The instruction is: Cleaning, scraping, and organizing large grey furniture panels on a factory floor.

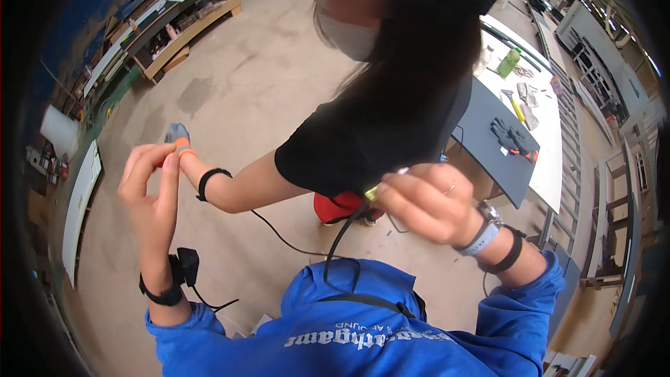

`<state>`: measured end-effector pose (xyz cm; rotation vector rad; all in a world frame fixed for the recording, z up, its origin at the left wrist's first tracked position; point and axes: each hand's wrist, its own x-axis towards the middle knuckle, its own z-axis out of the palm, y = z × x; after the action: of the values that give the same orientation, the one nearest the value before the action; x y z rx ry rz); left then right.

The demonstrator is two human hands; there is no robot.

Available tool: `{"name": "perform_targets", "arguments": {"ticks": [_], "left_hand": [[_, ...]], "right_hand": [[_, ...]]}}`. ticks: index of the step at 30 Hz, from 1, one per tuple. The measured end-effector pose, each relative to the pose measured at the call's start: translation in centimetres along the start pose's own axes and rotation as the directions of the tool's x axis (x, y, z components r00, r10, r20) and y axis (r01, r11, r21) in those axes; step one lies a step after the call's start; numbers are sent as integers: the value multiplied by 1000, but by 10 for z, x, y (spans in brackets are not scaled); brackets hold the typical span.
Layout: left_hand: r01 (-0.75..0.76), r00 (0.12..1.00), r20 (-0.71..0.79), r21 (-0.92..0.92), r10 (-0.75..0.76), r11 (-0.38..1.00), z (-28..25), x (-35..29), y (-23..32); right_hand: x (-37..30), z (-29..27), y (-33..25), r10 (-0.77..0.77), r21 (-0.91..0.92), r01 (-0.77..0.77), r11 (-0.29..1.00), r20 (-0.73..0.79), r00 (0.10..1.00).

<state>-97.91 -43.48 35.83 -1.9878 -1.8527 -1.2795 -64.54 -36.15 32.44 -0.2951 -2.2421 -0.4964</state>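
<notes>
Wearer's left hand point(150, 192) raised at chest height, fingers curled in, thumb and forefinger pinched near a small grey and orange thing point(179, 138) at the tips of the other person's hand. Cannot tell whether the left hand actually holds it or only touches it; the contact is hidden behind the fingers. A black wrist strap point(167, 286) with a small black box sits on the left wrist, a thin cable trailing from it.

Right hand point(426, 202) lifted in front of the chest, fingers closed narrowly on a small yellowish connector point(372, 193) at the end of a black cable point(340, 241). The cable drops from the hand to the blue hoodie point(363, 321) and loops there. A pale watch and a black band on the right wrist.

Another person in a black shirt point(363, 132) stands close, leaning in, one arm stretched toward the left hand, a black band on that forearm.

Judgement: the step looks like fitting or wiring up gear worn on the body, with the plug end held ready. The next move likely calls for a steady left hand and careful lining up of the plug, with slack kept in the cable.

Beyond: a dark table point(488, 146) with gloves on it, concrete floor point(244, 70).
</notes>
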Motion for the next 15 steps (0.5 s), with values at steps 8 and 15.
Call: {"name": "perform_targets", "arguments": {"ticks": [8,15], "left_hand": [[-508,851,86,-108,517,854,106,-21,109],[-696,718,113,99,687,711,178,-6,150]], "right_hand": [[-37,-15,-7,190,24,-189,982,-142,971],[-104,-20,-31,548,29,-569,822,-310,777]]}}
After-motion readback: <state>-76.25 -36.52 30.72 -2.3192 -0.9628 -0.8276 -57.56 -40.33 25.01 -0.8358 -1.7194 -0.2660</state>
